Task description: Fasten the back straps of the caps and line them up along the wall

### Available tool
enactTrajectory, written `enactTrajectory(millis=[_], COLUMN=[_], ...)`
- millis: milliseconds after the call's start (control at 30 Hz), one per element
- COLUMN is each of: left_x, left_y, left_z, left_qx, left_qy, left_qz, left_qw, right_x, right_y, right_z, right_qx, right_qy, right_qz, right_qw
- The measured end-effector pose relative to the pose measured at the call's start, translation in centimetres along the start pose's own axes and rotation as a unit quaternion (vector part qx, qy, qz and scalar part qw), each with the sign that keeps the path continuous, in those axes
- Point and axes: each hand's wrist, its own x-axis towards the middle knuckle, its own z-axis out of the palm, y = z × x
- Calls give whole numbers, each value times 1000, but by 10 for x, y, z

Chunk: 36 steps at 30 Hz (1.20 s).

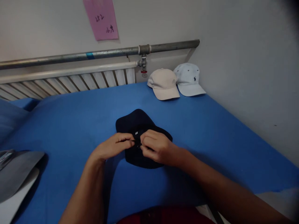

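Bending over a flat blue cloth top (77, 124), a person stretches both bare arms forward. The left arm comes up from the bottom and bends at the wrist, so the left hand (112, 146) points to the right. The right arm slants in from the bottom right corner, and the right hand (159, 147) faces it, knuckles up. Both hands are low, just over a soft black cloth cap (140, 158), which lies near the middle of the blue top.

The blue top's back edge runs by a white ribbed heater (91, 80), and its right edge slants along the pale wall. A beige cap (163, 82) and a pale blue cap (189, 77) sit touching at the far right corner. A grey cap with a flat brim (18, 174) is well off to the left. Wide blue room lies on both sides of the hands.

The left thumb and fingers are pinched together on the black cap. The right fingers are curled tight, pinching it too, just beside them. I can't tell which small part sits between the fingertips.
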Motion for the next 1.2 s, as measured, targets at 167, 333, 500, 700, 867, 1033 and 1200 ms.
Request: enactTrajectory(millis=[167, 333, 500, 700, 867, 1033, 1200], left_x=[5, 8, 9, 13, 12, 13, 15], left_y=[2, 4, 1, 0, 4, 6, 3], left_z=[9, 13, 11, 12, 15, 19, 19], left_qx=[-203, -321, -366, -365, -329, -302, -287], left_qy=[119, 103, 89, 117, 115, 132, 134], left_qz=[-13, -43, -69, -88, -84, -73, -71], left_qw=[972, 941, 924, 919, 934, 941, 946], right_x=[-2, -2, -2, -2, -3, -4, -4], right_y=[5, 7, 8, 8, 7, 2, 3], right_z=[0, 1, 1, 1, 3, -1, -1], right_qx=[109, 170, 184, 165, 134, 105, 99], right_qy=[56, 66, 59, 79, 76, 63, 63], right_qz=[104, 144, 151, 146, 129, 102, 101], right_qw=[987, 973, 969, 972, 980, 987, 988])
